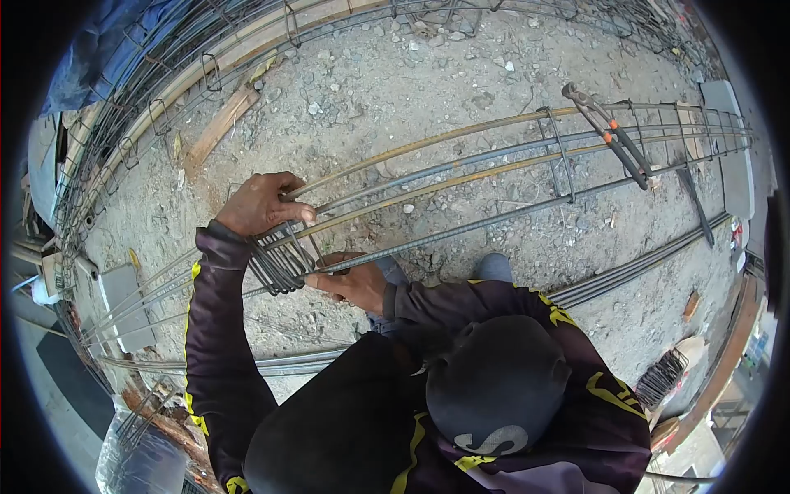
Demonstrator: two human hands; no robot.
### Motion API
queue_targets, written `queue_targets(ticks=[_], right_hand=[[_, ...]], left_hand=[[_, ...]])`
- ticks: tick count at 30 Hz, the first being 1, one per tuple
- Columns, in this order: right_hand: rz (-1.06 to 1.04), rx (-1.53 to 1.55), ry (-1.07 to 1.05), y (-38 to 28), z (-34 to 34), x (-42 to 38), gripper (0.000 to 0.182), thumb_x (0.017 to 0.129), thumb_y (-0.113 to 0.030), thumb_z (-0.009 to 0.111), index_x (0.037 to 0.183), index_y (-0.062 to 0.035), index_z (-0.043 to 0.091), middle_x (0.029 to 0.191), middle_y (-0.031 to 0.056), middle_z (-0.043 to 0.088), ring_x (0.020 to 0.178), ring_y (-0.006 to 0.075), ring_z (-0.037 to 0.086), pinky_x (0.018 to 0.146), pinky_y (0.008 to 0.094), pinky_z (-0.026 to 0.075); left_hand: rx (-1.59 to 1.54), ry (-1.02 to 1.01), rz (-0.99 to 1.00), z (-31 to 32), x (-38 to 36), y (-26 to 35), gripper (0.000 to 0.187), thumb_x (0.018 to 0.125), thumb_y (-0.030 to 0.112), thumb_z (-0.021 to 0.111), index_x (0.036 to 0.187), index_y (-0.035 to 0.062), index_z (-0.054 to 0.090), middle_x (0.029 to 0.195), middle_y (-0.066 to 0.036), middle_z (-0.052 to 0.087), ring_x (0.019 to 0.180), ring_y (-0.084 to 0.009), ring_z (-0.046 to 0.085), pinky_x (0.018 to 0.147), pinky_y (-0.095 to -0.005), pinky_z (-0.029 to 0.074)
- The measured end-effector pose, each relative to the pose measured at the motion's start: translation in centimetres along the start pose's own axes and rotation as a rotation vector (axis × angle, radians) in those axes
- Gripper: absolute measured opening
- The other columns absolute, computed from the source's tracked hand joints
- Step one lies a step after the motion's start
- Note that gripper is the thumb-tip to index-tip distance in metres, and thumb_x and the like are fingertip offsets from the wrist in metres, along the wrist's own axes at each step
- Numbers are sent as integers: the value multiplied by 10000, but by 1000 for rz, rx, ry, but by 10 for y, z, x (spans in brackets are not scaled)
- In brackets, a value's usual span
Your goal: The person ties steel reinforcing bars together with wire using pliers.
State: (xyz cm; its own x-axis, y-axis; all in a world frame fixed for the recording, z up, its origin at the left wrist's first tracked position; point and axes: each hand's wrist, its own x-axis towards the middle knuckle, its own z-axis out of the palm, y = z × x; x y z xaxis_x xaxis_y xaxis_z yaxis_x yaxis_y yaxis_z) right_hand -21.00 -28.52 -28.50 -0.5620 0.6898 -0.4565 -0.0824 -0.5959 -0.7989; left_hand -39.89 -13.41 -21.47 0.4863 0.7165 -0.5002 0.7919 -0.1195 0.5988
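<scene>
Several square wire stirrups (280,259) are bunched together around long steel bars (444,177). At the upper side of this bunch, my left hand (263,203) has its fingers curled over the end stirrup beside the bars. My right hand (355,281) pinches the lower corner of the same end stirrup between thumb and fingers, next to the lowest bar. Farther right, single stirrups (561,156) stand spaced along the bars. A cutter with black and orange handles (613,138) rests across the bars there.
Bar cages (156,111) curve along the upper left. A wood piece (220,128) lies on the gravelly ground. Loose bars (634,270) run below the work at right, with a stirrup pile (662,377) beyond. A dark cap (498,387) fills the lower middle.
</scene>
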Motion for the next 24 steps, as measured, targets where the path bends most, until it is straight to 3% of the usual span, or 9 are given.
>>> queue_targets(ticks=[3, 8, 11, 14, 18, 19, 21, 24], right_hand=[[-77, 26, 71, -17, -26, -24, 415, 851, -373, 762, 1036, -11, 679, 777, 50, 629, 651, 116, 583, 572, 273, 460], [-47, 145, 201, -9, -73, -55, 480, 845, -412, 765, 1032, 19, 669, 708, 38, 592, 599, 119, 564, 559, 289, 454], [-68, 177, 253, -9, -85, -59, 492, 848, -392, 776, 1048, 44, 663, 699, 29, 583, 586, 110, 557, 546, 279, 452], [-75, 126, 255, -6, -97, -63, 496, 863, -381, 769, 1075, 54, 657, 699, 23, 579, 579, 104, 555, 539, 276, 455], [-37, 84, 182, -9, -101, -62, 553, 906, -340, 728, 1231, 86, 593, 734, 42, 600, 631, 123, 593, 594, 292, 493], [-49, 102, 192, -9, -101, -63, 536, 905, -347, 730, 1204, 81, 608, 734, 38, 599, 615, 115, 586, 580, 284, 489], [-72, 145, 177, -7, -99, -61, 506, 903, -361, 733, 1148, 70, 638, 732, 30, 595, 584, 100, 572, 551, 267, 480], [-81, 142, 187, 5, -103, -58, 535, 921, -327, 714, 1238, 85, 590, 755, 39, 608, 603, 109, 580, 558, 264, 483]], left_hand=[[-70, 39, 89, 12, 28, 25, 861, 688, 721, 726, 1042, -63, 673, 885, -228, 704, 844, -368, 711, 752, -429, 561], [9, 48, 114, 36, 73, 73, 884, 725, 771, 654, 1009, -65, 688, 828, -243, 687, 834, -392, 700, 742, -453, 552], [-2, 50, 76, 45, 85, 82, 897, 776, 801, 576, 988, -61, 702, 784, -231, 670, 806, -385, 690, 728, -464, 541], [-43, 177, 118, 52, 87, 74, 896, 796, 803, 551, 975, -61, 707, 765, -222, 656, 785, -369, 685, 717, -463, 532], [-110, 55, -63, 37, 79, 65, 844, 867, 755, 512, 1105, -37, 679, 886, -211, 690, 850, -302, 682, 746, -412, 522], [-152, 42, -89, 35, 76, 62, 796, 900, 718, 503, 1102, -31, 680, 906, -201, 694, 858, -287, 682, 747, -408, 518], [-174, 258, 67, 45, 66, 54, 714, 938, 644, 515, 1132, -28, 658, 927, -192, 699, 866, -307, 690, 766, -399, 526], [65, 681, 77, 54, 24, 80, 543, 948, 470, 613, 1210, -5, 612, 1107, -189, 674, 1054, -312, 655, 889, -383, 506]])
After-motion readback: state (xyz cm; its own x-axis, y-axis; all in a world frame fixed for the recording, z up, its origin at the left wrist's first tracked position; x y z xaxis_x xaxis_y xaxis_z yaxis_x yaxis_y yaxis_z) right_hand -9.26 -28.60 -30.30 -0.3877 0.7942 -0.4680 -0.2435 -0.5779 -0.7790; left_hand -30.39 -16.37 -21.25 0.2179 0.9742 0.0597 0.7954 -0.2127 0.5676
